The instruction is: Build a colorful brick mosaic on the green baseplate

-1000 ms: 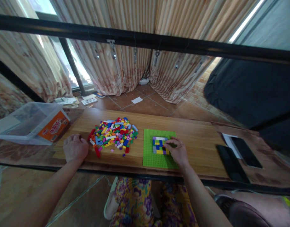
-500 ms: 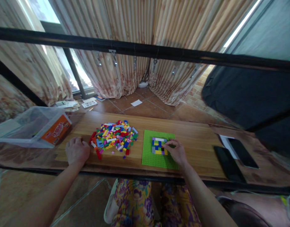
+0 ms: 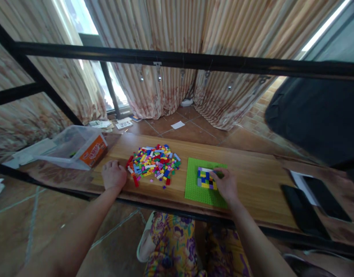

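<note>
Your right fingers point(image 3: 220, 171) are bent and drawn close together at the right side of the brick build point(image 3: 204, 174), with only a small gap showing; whether they pinch a brick or just touch the build, you can't tell from here. That build sits flat on the green baseplate point(image 3: 191, 193), which lies on the wooden board point(image 3: 251, 173). Your left hand point(image 3: 113, 176) rests on the board, loosely curled, near the loose bricks point(image 3: 153, 163); its fingertips and anything under them are unclear.

The step in hand looks like setting or seating a brick in the build. From here, your next move seems to call for lining up studs and pressing straight down, without nudging neighbouring bricks.
</note>
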